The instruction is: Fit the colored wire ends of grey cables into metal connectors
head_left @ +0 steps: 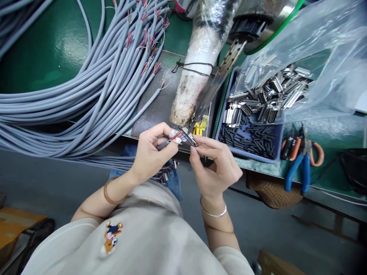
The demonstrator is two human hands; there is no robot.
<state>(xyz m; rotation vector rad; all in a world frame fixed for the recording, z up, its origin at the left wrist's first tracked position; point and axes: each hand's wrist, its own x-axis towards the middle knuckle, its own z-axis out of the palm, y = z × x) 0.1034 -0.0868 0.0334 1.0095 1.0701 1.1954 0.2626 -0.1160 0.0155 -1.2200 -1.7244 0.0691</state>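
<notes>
My left hand point(156, 151) pinches a grey cable point(163, 144) close to its stripped end, with white wraps on the fingertips. Thin coloured wires point(176, 135) fan out from that cable toward a metal multi-pin connector point(189, 137). My right hand point(215, 162) grips the connector's near right end between thumb and fingers. Just beyond the connector, the tip of a dark soldering iron point(197, 112) points down at it, beside a dirty white tube point(186, 91) tied with cord. Whether the tip touches a pin I cannot tell.
Many grey cables point(71, 103) with stripped ends cover the left bench. At right, a blue tray point(275, 152) holds loose connectors point(266, 95) and black sleeves point(243, 137). Beside it lie blue-handled pliers point(299, 172) and orange-handled cutters point(317, 154). Wired connectors point(166, 173) hang over my lap.
</notes>
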